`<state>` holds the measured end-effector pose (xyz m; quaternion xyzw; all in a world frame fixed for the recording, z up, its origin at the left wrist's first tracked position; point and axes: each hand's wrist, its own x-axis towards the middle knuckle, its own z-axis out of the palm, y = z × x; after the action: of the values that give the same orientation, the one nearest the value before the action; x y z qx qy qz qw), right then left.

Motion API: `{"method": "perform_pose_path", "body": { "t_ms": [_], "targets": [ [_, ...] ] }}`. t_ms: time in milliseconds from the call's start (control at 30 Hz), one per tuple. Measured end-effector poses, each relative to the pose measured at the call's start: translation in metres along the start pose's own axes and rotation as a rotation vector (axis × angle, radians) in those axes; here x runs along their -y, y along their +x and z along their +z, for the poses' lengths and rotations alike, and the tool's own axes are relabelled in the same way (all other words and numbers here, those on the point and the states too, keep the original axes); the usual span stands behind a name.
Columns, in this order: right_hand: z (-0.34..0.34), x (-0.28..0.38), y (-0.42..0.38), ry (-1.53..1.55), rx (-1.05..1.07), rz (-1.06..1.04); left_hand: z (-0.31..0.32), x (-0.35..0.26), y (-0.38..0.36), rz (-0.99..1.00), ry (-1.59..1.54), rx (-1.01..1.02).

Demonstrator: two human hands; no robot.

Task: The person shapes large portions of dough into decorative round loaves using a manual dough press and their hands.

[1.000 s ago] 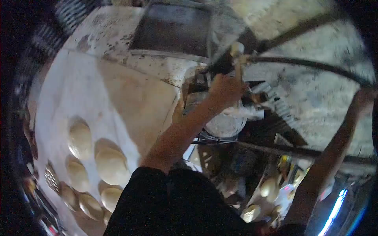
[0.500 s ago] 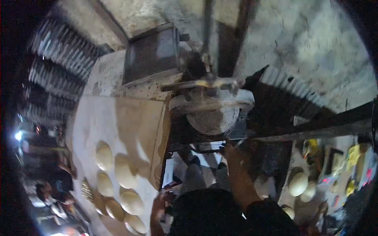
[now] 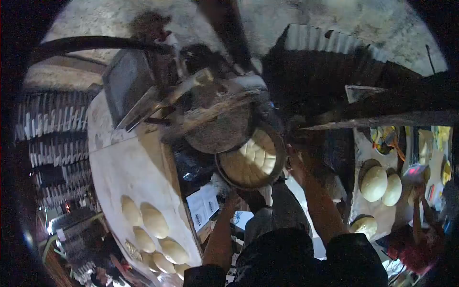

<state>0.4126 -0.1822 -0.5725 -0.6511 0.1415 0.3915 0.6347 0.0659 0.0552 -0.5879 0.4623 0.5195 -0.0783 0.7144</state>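
1. Centre of the frame: a round pan (image 3: 251, 162) full of pale dough rounds sits tilted, its open face turned toward the camera.
2. The left hand (image 3: 236, 195) comes up from the lower middle and meets the pan's lower rim. It is dark down there, and I cannot tell whether the fingers are closed on the rim or only pressed against it.
3. The right hand (image 3: 294, 160) is at the pan's right edge, against the rim. Its fingers are lost in shadow too, so its grip is unclear.
4. Just above and left of the pan, touching or overlapping its upper edge, hangs a dusty round disc (image 3: 217, 131) on a metal frame, with a pale wooden bar (image 3: 189, 86) slanting across the upper left.
5. Left of centre, a floured board (image 3: 129, 167) runs down toward the bottom edge, carrying a cluster of dough balls (image 3: 153, 220) in its lower part.
6. Right side: two more dough balls (image 3: 380, 184) lie side by side on a cluttered surface, with another just below them.
7. Far lower right, another person's arm (image 3: 417, 210) reaches up near that surface.
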Motion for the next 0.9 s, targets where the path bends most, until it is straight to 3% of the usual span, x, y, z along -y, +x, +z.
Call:
{"method": "perform_pose_path", "body": {
  "t_ms": [33,133,167,233,267,300,367,400,500,533,600,633,667,733,767,867,900],
  "targets": [
    [-0.027,-0.034,0.013,0.025,-0.069,0.053,0.023,-0.009,0.013,0.095,-0.053,-0.005],
    [-0.087,0.011,-0.024,-0.121,0.102,0.419,0.017,0.057,0.052,0.070,0.125,-0.126],
    [-0.096,0.012,-0.045,-0.001,0.084,0.379,0.012,0.081,0.059,0.014,0.235,-0.191],
    [-0.097,0.003,-0.081,0.235,0.085,0.291,0.035,0.067,0.005,0.281,0.627,-0.231],
    [-0.088,0.004,-0.094,0.352,0.108,0.252,0.042,0.051,-0.024,0.309,0.603,-0.289],
    [-0.075,0.011,-0.107,0.134,-0.016,0.161,0.047,0.039,-0.046,0.286,0.462,-0.333],
    [-0.018,0.072,-0.135,0.116,-0.026,0.150,0.043,0.008,-0.088,0.228,0.109,-0.421],
    [0.014,0.116,-0.156,0.290,0.064,0.284,0.036,-0.005,-0.104,0.197,-0.059,-0.454],
    [0.115,0.196,-0.223,0.632,1.218,0.665,0.006,-0.026,-0.133,0.087,-0.367,-0.460],
    [0.149,0.192,-0.235,0.436,1.464,0.621,-0.007,-0.047,-0.140,0.149,0.580,-0.494],
    [0.228,0.208,-0.326,-0.240,1.511,0.248,-0.004,-0.113,-0.183,0.300,-0.870,-0.273],
    [0.267,0.216,-0.371,-0.560,1.527,0.090,-0.011,-0.128,-0.188,0.349,-1.022,-0.228],
    [0.294,0.203,-0.408,-0.869,1.568,-0.212,-0.020,-0.135,-0.190,0.397,-1.030,-0.223],
    [0.340,0.161,-0.462,-1.155,1.595,-0.709,-0.052,-0.144,-0.200,0.493,-1.108,-0.234],
    [0.345,0.144,-0.478,-1.139,1.620,-0.883,-0.066,-0.151,-0.209,0.536,-1.159,-0.236],
    [0.383,0.109,-0.524,-0.985,1.717,-1.126,-0.130,-0.142,-0.234,0.654,-1.304,-0.306],
    [0.392,0.106,-0.535,-1.074,1.739,-1.083,-0.158,-0.137,-0.242,0.697,-1.358,-0.347]
  ]
}}
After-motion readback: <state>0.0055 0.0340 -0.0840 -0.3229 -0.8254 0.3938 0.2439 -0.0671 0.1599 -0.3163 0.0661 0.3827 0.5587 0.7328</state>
